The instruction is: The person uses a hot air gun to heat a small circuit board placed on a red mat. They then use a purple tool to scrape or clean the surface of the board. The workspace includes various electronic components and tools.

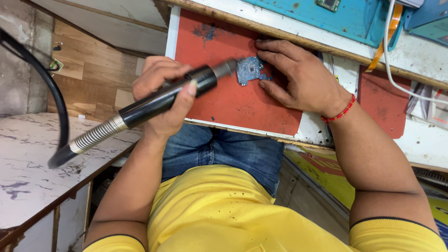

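You held the hot-air handpiece [163,100] in your left hand [161,93], fingers wrapped round the black barrel and the thumb laid along its top, so that the metal nozzle [226,67] pointed down at the small blue circuit board [249,70]. The spring-sheathed hose [95,135] trailed away from the handle toward the marble-patterned counter [28,163]. Your right hand [298,77] lay flat beside the board, fingers spread, the fingertips pressing its far and near edges; this hold most likely kept the board from shifting under the air stream. The board rested on the red work mat [233,105], near its upper edge, probably to spare the bench [317,128]. No container showed in view; a blue tray-like surface [326,21] lay beyond the mat, its contents unclear.
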